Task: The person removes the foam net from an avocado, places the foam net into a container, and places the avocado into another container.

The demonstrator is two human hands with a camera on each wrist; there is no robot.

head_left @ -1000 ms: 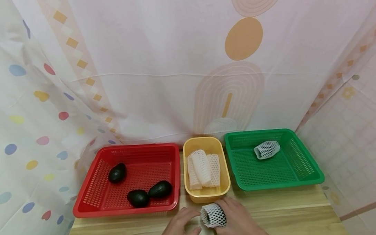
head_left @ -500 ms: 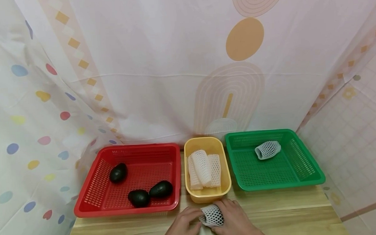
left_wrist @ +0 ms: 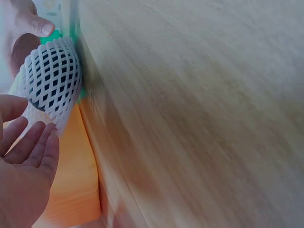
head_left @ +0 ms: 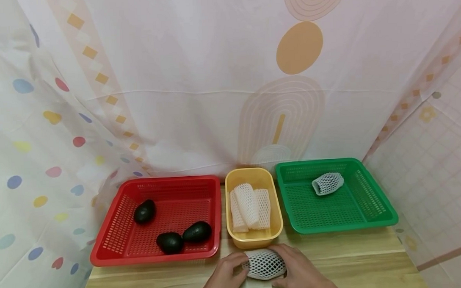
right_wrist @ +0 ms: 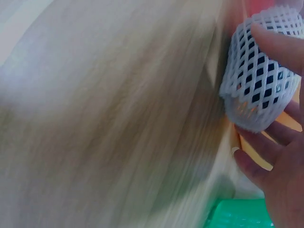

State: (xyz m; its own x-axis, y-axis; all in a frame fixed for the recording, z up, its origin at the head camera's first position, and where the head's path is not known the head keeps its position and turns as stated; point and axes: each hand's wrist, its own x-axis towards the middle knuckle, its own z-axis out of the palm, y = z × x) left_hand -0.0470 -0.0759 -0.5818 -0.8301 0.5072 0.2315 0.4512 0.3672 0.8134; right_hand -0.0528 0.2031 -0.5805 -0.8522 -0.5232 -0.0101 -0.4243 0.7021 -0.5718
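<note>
Near the table's front, a white foam net sleeve lies around a dark avocado, which shows through the mesh in both wrist views. My left hand pinches the sleeve's left end between thumb and fingers. At the other end, my right hand holds the sleeve, fingers curled over the far side and thumb on the near side. The right wrist view has the sleeve's loose rim beside my fingers. Three bare avocados, one of them at the back, lie in the red basket.
Behind my hands stands a yellow tub with several flat foam net sleeves. A green basket at the right contains one netted avocado. Patterned curtains close off the back and sides of the wooden table.
My right hand has slid a little to the right, and more of the sleeve's length shows between my hands. My left hand has come from apart to pinching its left end.
</note>
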